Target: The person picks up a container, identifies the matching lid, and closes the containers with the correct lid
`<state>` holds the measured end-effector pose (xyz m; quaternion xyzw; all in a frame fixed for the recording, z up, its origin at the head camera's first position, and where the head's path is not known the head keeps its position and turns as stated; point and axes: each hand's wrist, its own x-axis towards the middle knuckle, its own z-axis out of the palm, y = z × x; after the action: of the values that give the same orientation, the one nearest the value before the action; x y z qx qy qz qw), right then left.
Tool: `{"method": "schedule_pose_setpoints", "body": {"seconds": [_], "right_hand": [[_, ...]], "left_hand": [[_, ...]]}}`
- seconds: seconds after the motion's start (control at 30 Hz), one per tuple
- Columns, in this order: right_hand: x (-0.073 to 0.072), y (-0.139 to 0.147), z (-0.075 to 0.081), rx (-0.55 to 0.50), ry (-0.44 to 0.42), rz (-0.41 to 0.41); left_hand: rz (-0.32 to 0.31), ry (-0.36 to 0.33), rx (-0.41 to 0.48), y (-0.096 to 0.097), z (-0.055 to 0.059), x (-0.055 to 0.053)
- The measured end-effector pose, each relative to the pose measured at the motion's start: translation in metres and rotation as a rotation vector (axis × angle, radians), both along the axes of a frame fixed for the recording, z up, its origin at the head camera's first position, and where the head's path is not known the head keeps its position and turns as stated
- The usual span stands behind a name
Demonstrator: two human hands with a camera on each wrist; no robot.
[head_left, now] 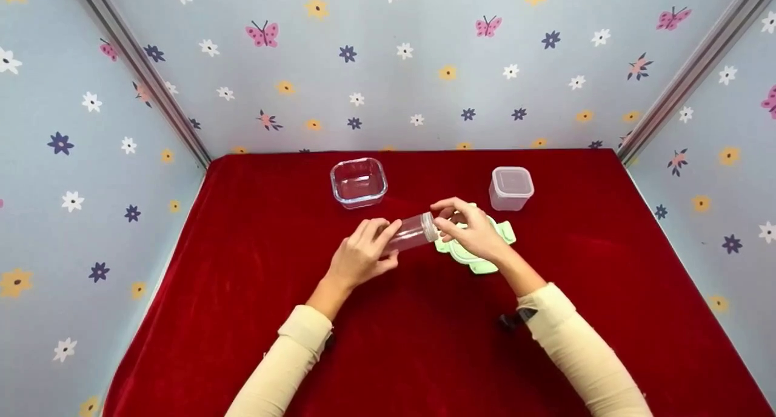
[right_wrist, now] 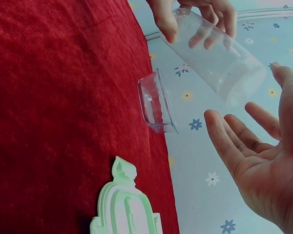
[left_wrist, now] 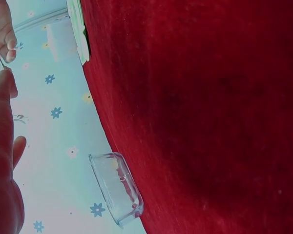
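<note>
My left hand (head_left: 359, 254) grips a clear, see-through jar (head_left: 407, 233) by its body, tilted on its side above the cloth. Its capped end (head_left: 429, 226) points right, towards my right hand (head_left: 474, 232). In the right wrist view, the fingers of that right hand (right_wrist: 263, 168) are spread around the jar's end (right_wrist: 241, 80), with a gap between; nothing is in its grasp. Under the right hand lies a pale green lid (head_left: 484, 265) with side flaps, partly hidden by the hand. The left wrist view shows only part of the left hand (left_wrist: 2, 146).
A square glass container (head_left: 359, 203) without a cover stands behind the left hand. At the back right is a small translucent plastic box (head_left: 511, 197) with its lid on. Red cloth (head_left: 254, 265) covers the table; flowered walls (head_left: 388, 77) enclose its back and sides.
</note>
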<state>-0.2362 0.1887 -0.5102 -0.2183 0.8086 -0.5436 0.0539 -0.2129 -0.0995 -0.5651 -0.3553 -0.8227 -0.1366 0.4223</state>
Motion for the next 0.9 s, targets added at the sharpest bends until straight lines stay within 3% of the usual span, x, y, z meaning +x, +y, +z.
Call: {"method": "schedule_pose_setpoints", "body": {"seconds": [0.13,0.37,0.73,0.9], "right_hand": [[0.001,0.002,0.002,-0.016,0.025,-0.005],[0.003,0.005,-0.001,-0.051,0.095,0.032],[0.004,0.01,-0.002,-0.136,0.22,0.167],[0.004,0.013,-0.002,-0.136,0.242,0.183]], "left_hand": [[-0.001,-0.072,0.02,-0.001,0.0,0.001],[-0.022,-0.296,0.098,-0.002,0.005,0.003],[-0.123,-0.421,0.116,-0.009,0.012,-0.001],[-0.189,-0.522,0.132,-0.011,0.014,-0.003]]}}
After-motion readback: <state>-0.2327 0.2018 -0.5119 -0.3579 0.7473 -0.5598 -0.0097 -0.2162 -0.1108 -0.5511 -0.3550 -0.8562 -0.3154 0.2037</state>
